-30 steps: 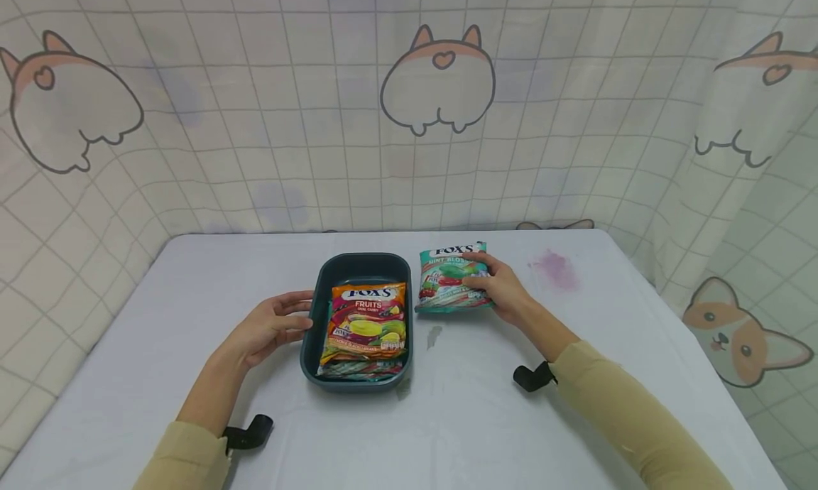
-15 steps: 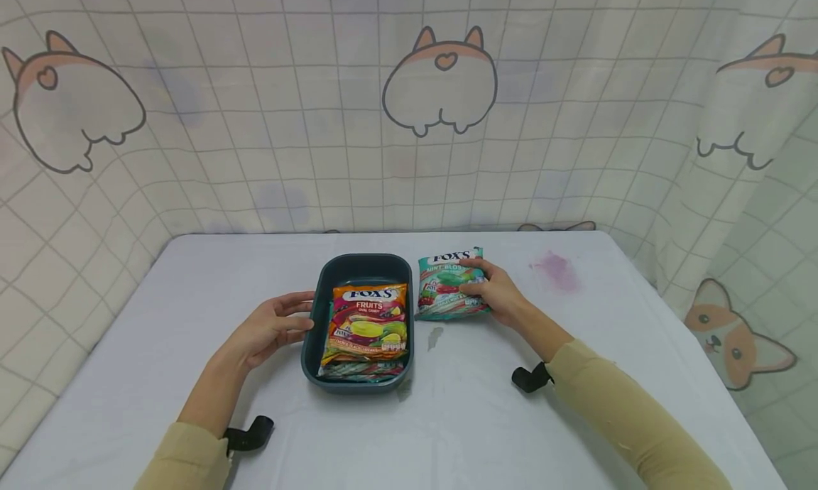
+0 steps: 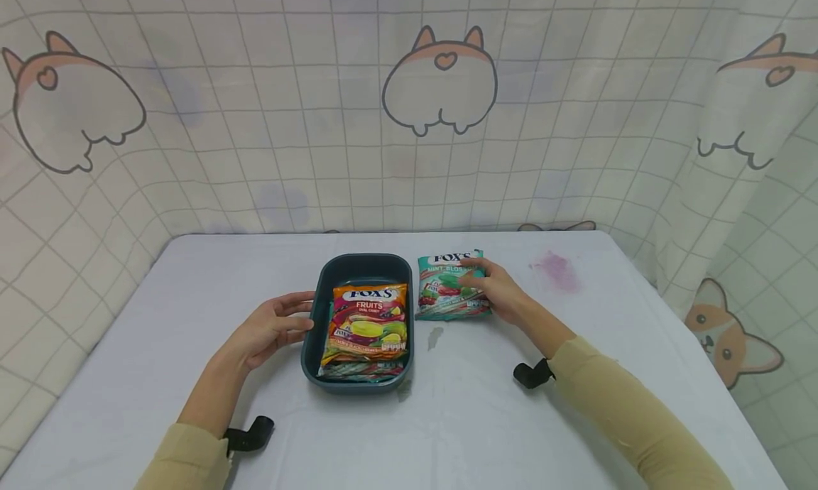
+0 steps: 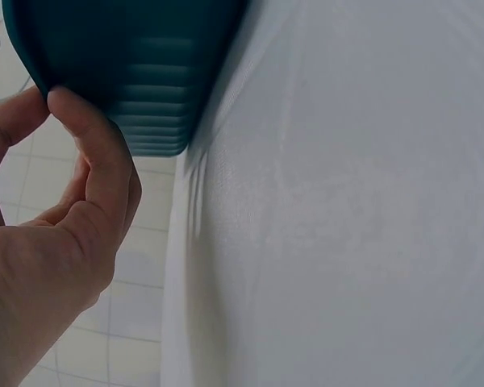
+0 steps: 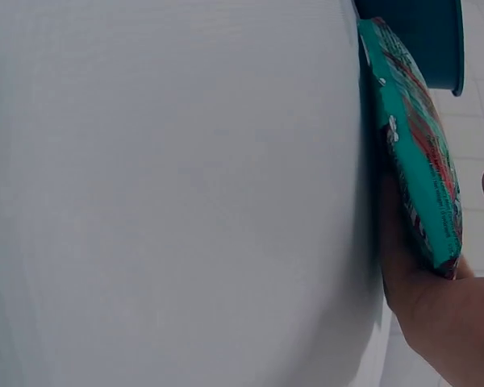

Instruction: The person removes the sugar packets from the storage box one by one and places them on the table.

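Two hands work: left hand (image 3: pixel 271 327) steadies tray (image 3: pixel 313 334), fingers relaxed; right hand (image 3: pixel 501 291) grips mint bag (image 3: pixel 444 287), lift leftward seems next.

Right hand (image 3: pixel 501 291) grips teal candy bag (image 3: pixel 450 285) – left hand (image 3: pixel 271 328) touches tray (image 3: pixel 364 266).

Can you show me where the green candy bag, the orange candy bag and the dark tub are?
green candy bag (image 3: pixel 447 291): head view, middle of its front.
orange candy bag (image 3: pixel 367 319): head view, its printed front.
dark tub (image 3: pixel 364 266): head view, bare floor at its far end.
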`<state>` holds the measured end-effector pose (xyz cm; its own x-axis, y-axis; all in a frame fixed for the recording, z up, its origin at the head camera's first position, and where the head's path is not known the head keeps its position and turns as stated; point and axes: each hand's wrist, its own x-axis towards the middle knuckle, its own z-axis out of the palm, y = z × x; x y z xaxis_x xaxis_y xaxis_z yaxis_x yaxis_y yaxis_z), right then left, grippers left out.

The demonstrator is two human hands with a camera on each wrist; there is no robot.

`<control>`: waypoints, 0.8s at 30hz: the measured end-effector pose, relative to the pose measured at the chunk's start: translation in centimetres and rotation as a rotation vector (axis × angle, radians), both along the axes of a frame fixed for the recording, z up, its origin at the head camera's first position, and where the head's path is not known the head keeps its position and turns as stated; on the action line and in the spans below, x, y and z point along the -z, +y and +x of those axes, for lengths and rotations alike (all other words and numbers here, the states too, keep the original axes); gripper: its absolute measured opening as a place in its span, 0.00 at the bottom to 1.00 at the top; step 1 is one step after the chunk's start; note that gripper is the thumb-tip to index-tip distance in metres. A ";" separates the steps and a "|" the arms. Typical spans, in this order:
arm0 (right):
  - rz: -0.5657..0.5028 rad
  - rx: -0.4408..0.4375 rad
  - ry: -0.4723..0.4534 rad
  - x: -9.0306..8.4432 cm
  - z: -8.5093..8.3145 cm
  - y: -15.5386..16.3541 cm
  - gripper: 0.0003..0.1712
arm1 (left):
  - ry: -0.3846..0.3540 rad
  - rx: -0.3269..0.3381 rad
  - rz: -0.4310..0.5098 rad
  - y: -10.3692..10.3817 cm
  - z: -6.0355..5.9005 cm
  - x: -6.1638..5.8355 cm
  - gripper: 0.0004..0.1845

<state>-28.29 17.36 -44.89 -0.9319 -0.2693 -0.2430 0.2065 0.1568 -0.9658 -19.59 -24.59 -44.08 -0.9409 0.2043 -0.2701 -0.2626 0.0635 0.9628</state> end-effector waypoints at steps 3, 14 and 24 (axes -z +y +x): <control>0.028 -0.012 0.006 -0.3 0.0 0.2 0.35 | 0.002 0.003 0.001 0.0 0.0 0.1 0.36; 0.105 0.046 0.033 -1.4 -0.1 1.4 0.36 | 0.003 -0.002 -0.005 0.0 0.1 0.1 0.36; 0.114 0.091 0.060 -2.0 0.1 2.3 0.34 | 0.002 -0.007 0.004 0.0 -0.1 0.2 0.36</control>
